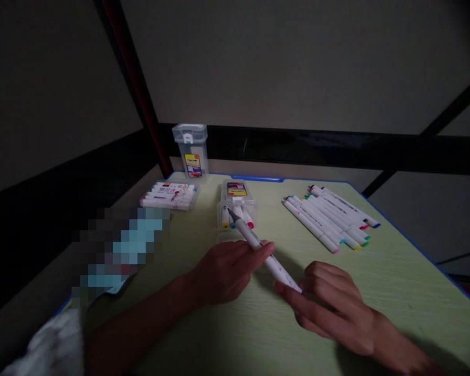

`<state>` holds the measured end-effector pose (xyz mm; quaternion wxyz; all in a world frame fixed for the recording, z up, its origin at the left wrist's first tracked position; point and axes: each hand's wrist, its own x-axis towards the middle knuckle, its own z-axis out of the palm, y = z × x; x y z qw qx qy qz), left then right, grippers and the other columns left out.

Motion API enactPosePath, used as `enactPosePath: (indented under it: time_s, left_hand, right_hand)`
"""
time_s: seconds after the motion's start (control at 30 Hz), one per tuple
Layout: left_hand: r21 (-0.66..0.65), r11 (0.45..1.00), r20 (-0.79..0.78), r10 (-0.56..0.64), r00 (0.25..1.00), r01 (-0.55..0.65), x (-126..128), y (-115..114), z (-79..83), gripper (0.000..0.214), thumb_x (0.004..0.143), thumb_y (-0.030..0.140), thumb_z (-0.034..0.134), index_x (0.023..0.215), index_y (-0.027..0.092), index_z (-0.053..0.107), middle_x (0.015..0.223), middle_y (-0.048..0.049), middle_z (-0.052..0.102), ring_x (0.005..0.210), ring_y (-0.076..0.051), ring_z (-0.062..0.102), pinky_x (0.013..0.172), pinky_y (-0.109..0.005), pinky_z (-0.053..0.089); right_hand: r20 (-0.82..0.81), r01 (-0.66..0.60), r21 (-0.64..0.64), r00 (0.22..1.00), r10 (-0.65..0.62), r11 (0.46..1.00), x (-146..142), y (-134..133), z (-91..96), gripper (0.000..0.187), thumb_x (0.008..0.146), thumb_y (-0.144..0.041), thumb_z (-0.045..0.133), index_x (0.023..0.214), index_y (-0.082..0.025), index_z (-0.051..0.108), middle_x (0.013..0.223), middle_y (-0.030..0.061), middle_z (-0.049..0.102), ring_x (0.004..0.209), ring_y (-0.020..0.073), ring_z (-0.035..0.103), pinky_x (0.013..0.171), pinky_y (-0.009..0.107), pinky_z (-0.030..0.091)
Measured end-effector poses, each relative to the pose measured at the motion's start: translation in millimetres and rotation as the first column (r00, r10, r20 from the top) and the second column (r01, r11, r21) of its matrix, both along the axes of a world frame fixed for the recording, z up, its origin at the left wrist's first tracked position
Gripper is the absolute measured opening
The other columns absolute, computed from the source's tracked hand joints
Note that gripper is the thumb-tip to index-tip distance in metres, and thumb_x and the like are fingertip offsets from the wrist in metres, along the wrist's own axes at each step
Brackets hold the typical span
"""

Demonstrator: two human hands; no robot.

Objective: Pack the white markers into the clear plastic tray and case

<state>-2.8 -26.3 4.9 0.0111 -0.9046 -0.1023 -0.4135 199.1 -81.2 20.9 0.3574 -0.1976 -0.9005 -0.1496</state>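
Note:
I hold one white marker (263, 253) between both hands, slanted over a pale green table (391, 292). My left hand (227, 271) pinches its middle and my right hand (329, 305) pinches its near end. The marker's dark tip points at an open clear marker case (237, 206) lying on its side, which holds a few markers with coloured ends. A clear flat lid lies just in front of that case.
A row of several white markers (331, 216) lies at the right back. A flat marker box (169, 196) sits at the left back, with an upright clear case (191, 151) behind it. A blurred patch covers the left edge. Walls and dark beams stand behind.

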Motion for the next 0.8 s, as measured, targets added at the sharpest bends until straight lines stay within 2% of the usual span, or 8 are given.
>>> enactPosePath:
  time_s: [0.13,0.37,0.57,0.8]
  left_hand:
    - [-0.034,0.999,-0.016,-0.002,1.0,0.001,-0.4,-0.8,2.3,0.041,0.08,0.003,0.041,0.122,0.003,0.039,0.105,-0.0163,0.061,0.093,-0.017,0.059,0.08,-0.028,0.052]
    - [0.002,1.0,-0.07,0.021,0.997,-0.021,-4.8,1.7,0.7,0.036,0.088,0.02,0.044,0.12,0.006,0.04,0.109,-0.0168,0.061,0.093,-0.018,0.06,0.077,-0.029,0.053]
    - [0.015,0.999,-0.079,0.044,0.996,-0.043,-4.6,1.2,1.0,0.034,0.089,0.025,0.044,0.117,0.006,0.043,0.106,-0.0158,0.063,0.092,-0.018,0.062,0.074,-0.027,0.053]
    - [0.061,0.996,-0.119,0.074,0.99,-0.067,-5.4,0.5,1.1,0.034,0.091,0.034,0.04,0.114,0.009,0.045,0.1,-0.0126,0.065,0.087,-0.017,0.063,0.073,-0.028,0.053]
  right_hand:
    - [0.014,-0.022,0.009,1.0,0.022,1.0,-1.1,0.4,-0.2,0.016,0.084,-0.007,0.048,0.097,-0.007,0.057,0.051,-0.0035,0.044,0.049,0.0112,0.039,0.044,0.027,0.027]
    - [0.046,-0.031,0.026,0.999,0.03,0.999,-2.3,0.6,-4.0,0.02,0.078,-0.005,0.055,0.097,-0.008,0.057,0.053,-0.0034,0.05,0.05,0.0115,0.04,0.043,0.028,0.027]
    - [0.049,-0.038,0.005,0.998,0.037,0.999,-6.5,0.1,4.5,0.012,0.082,-0.008,0.05,0.093,-0.008,0.057,0.052,-0.0025,0.052,0.049,0.0118,0.042,0.044,0.028,0.032]
    - [0.049,-0.051,-0.022,0.997,0.052,0.998,-7.0,-2.3,6.4,0.014,0.086,-0.009,0.043,0.094,-0.008,0.055,0.052,-0.0014,0.052,0.048,0.0126,0.041,0.044,0.028,0.03]
